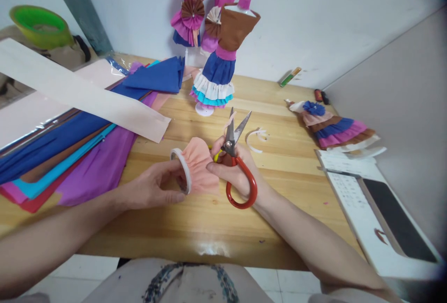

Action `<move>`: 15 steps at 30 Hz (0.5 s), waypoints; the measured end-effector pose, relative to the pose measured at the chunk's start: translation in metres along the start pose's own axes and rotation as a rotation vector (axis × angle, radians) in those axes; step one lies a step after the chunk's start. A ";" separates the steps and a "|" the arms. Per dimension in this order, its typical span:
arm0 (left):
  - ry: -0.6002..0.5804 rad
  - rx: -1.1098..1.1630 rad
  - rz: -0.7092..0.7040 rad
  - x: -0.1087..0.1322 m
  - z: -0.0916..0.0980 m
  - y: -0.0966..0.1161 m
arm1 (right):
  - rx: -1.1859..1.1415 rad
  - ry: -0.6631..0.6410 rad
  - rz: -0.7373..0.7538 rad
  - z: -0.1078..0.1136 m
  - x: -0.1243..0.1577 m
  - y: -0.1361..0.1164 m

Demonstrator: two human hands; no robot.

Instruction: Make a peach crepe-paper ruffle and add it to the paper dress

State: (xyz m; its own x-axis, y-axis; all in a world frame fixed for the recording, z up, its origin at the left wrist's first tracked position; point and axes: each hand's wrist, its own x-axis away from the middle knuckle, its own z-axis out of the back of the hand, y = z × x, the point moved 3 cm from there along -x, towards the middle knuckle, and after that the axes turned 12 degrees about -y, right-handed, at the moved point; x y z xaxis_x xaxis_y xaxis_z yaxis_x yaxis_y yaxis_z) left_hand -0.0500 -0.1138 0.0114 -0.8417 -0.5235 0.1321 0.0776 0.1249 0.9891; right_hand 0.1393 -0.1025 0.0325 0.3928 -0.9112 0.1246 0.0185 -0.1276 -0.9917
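Observation:
My left hand (153, 189) is closed around a roll of white tape (182, 169) and the near edge of a gathered, peach-pink crepe paper piece (199, 161). My right hand (232, 168) grips red-handled scissors (237, 165), blades slightly apart and pointing up and away, while its fingertips pinch the same pleated paper from the right. Both hands hover just above the wooden table (216, 219).
Stacked crepe paper sheets in blue, purple, teal and brown (80, 149) lie at left under a long pale strip (80, 91). Paper-dressed bottle dolls (223, 51) stand at the back. Another paper dress (331, 128) lies right. A curled white strip (256, 138) lies behind the scissors, and a tablet (394, 221) sits on white paper.

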 end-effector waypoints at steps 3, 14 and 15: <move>-0.021 0.172 -0.059 -0.003 0.001 0.002 | 0.007 0.006 -0.003 -0.003 0.003 -0.003; 0.158 0.600 0.030 -0.014 -0.011 -0.011 | 0.039 0.022 0.114 -0.004 0.008 -0.013; 0.159 0.600 0.035 -0.013 -0.012 -0.012 | 0.032 0.019 0.124 -0.004 0.008 -0.012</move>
State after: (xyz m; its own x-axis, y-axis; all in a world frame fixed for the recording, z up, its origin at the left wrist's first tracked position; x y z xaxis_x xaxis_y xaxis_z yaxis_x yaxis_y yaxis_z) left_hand -0.0333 -0.1185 -0.0016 -0.7507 -0.6237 0.2178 -0.2485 0.5720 0.7817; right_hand 0.1386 -0.1094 0.0459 0.3765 -0.9264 0.0017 0.0009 -0.0014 -1.0000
